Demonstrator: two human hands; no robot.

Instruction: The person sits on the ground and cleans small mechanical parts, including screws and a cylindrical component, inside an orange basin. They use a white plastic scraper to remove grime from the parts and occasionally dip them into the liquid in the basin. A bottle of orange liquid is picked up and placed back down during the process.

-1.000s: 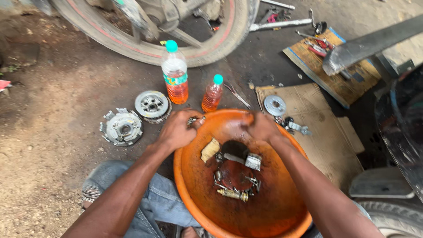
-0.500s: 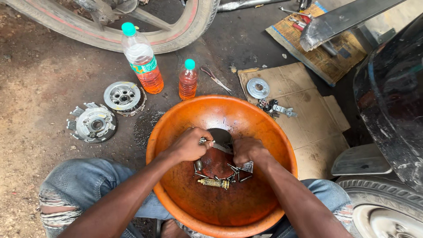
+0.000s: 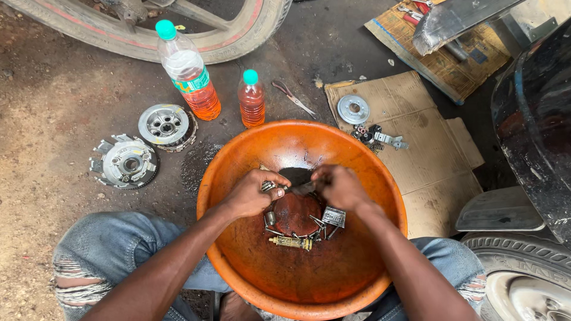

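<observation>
Small metal part (image 3: pixel 269 186), greasy, pinched in left hand (image 3: pixel 253 193) fingers; right hand (image 3: pixel 340 187) fingers closed on dark tool (image 3: pixel 302 188).

Soft, even daylight fills the scene, bright without harsh shadows. The orange basin (image 3: pixel 357 148) shows mild sheen on its wet inner wall, and the dark glossy panel (image 3: pixel 535 119) at right reflects sky. Focus is sharp throughout; edges bow slightly from the wide lens.
</observation>
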